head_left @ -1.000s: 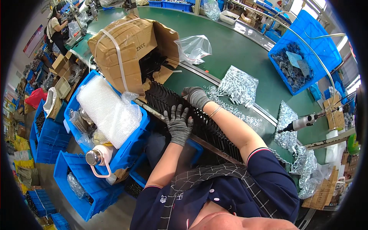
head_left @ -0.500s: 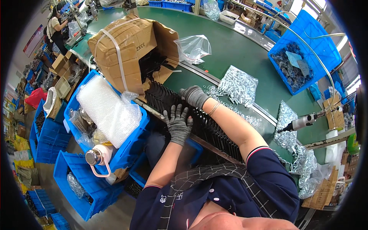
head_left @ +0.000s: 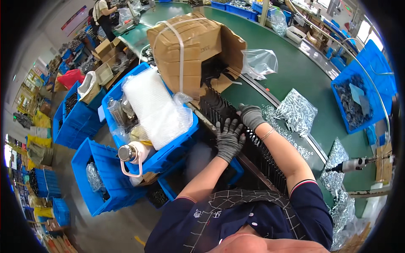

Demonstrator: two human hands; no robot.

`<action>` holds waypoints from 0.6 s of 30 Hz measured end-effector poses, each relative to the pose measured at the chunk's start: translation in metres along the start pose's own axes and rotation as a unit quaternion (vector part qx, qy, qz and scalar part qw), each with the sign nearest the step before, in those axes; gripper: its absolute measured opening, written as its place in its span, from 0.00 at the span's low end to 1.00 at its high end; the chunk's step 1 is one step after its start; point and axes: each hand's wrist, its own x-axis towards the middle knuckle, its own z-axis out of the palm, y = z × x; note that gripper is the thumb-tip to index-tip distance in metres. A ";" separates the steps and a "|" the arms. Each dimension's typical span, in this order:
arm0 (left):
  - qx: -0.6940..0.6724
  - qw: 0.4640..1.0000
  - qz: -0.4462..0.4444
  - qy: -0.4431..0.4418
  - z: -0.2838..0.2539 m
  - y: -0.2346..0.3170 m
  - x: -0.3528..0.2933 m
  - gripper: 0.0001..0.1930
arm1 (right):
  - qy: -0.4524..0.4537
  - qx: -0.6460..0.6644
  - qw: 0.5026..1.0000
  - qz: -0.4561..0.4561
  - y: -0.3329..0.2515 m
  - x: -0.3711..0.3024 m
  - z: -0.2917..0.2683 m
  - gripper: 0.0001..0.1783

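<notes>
A long row of thin, curved black parts (head_left: 217, 103) stands packed together along the near edge of the green table. My left hand (head_left: 230, 141), in a grey striped knit glove, lies on the row with its fingers spread. Just beyond it, my right hand (head_left: 252, 116), gloved alike, rests on the row's far side. Its fingers are curled in, and what they grip is hidden. Small metal rings (head_left: 270, 116) are scattered beside the right hand. Behind them lies a clear bag of silvery metal pieces (head_left: 297, 111). An opened cardboard box (head_left: 190, 55) holds more black parts.
Left of me, a blue crate (head_left: 158, 158) carries bubble wrap (head_left: 154, 109) and a white bottle (head_left: 135, 152). Another blue bin (head_left: 333, 90) with dark parts stands at right, above a hanging power screwdriver (head_left: 352, 165). A person (head_left: 102, 14) stands far left.
The whole view has swung left, so the scene sits farther right in the picture. Both hands stay on the row of black parts, with little visible shift.
</notes>
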 end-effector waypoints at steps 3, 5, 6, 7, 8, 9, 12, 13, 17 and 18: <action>0.005 1.000 -0.001 0.025 0.000 -0.006 -0.004 0.22 | 0.033 -0.024 0.999 -0.025 -0.009 -0.001 0.005 0.11; 0.004 0.999 0.002 0.035 0.000 -0.007 -0.004 0.22 | 0.050 -0.036 0.998 -0.031 -0.010 -0.001 0.005 0.10; 0.000 1.000 0.002 0.030 0.000 -0.006 -0.002 0.22 | 0.035 -0.045 0.998 -0.021 -0.011 -0.001 0.003 0.11; -0.006 1.000 0.001 0.025 0.000 -0.004 -0.001 0.22 | 0.021 -0.054 0.998 -0.010 -0.011 -0.001 0.002 0.11; -0.011 1.000 0.001 0.019 0.000 -0.003 0.000 0.22 | 0.005 -0.062 0.998 0.002 -0.012 -0.001 0.001 0.11; -0.013 1.000 0.003 0.017 0.000 -0.003 0.001 0.22 | 0.004 -0.062 0.998 0.006 -0.013 0.000 0.000 0.11; -0.001 1.000 0.004 0.017 0.000 -0.005 0.001 0.22 | -0.052 -0.107 0.993 0.006 -0.023 0.000 -0.016 0.10; -0.008 1.000 0.011 0.014 0.000 -0.004 0.000 0.22 | -0.053 -0.108 0.993 0.016 -0.021 0.000 -0.011 0.10; -0.010 0.998 0.032 0.044 0.009 -0.009 0.002 0.22 | -0.008 -0.087 0.996 -0.007 -0.011 0.006 0.002 0.09; -0.002 0.998 0.032 0.058 0.011 -0.010 0.000 0.21 | -0.042 -0.049 0.998 0.010 -0.010 0.008 0.001 0.10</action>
